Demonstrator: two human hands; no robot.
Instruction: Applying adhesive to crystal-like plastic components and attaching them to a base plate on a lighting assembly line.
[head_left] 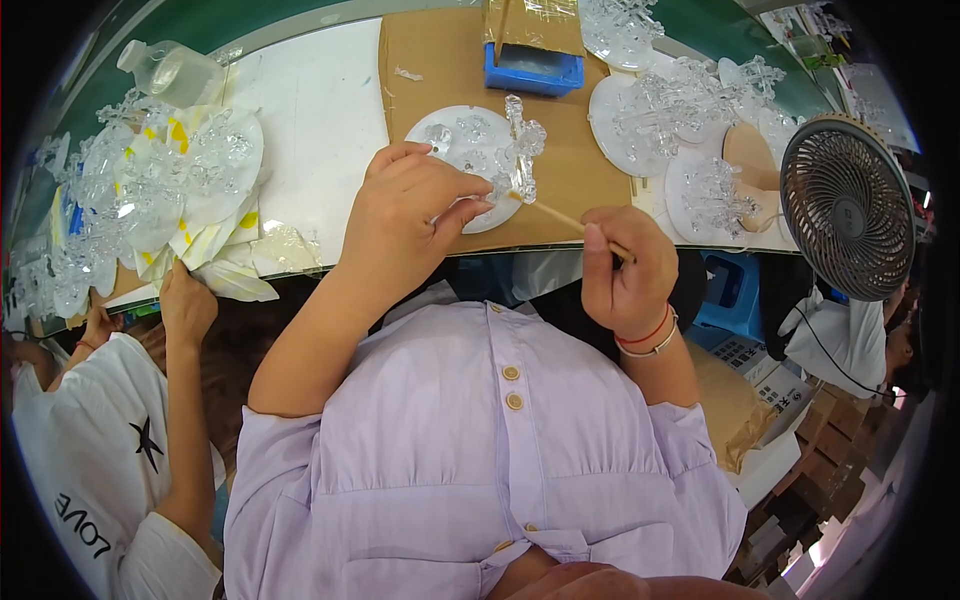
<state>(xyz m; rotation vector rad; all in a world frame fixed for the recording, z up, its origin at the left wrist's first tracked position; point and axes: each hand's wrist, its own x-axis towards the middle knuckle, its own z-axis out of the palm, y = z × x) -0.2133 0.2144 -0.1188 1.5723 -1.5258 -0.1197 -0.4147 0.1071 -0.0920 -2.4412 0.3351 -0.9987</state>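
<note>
left hand [405, 215]: fingers closed on the white round plate [462, 160] at frame centre, thumb and fingertips pinching its lower rim; I read that as bracing it so it won't slide under the stick
right hand [625, 265]: narrow pen-style pinch on a thin wooden stick [550, 211]; grip sits at the rear end, which I'd say is for fine tip control
stick axis: long axis runs lower right to upper left; tip points at the clear crystal piece [522, 150] standing on the plate's right edge; tip looks to touch its base, can't confirm contact
crystal piece: upright, long axis roughly vertical in frame; smaller clear bits sit on the plate beside it
plate location: on the brown cardboard sheet [575, 150], upper centre; sheet probably protects the white table [320, 120]
blue tray [533, 70]: just above the plate, within reach of the stick; contents unclear
finished-looking plates with crystals [660, 120]: upper right, grouped apart from the working one
fan [845, 205]: far right
clear bottle [175, 70]: upper left
another person's hand [187, 300]: left edge, at a pile of clear pieces [150, 190]; not mine
</note>
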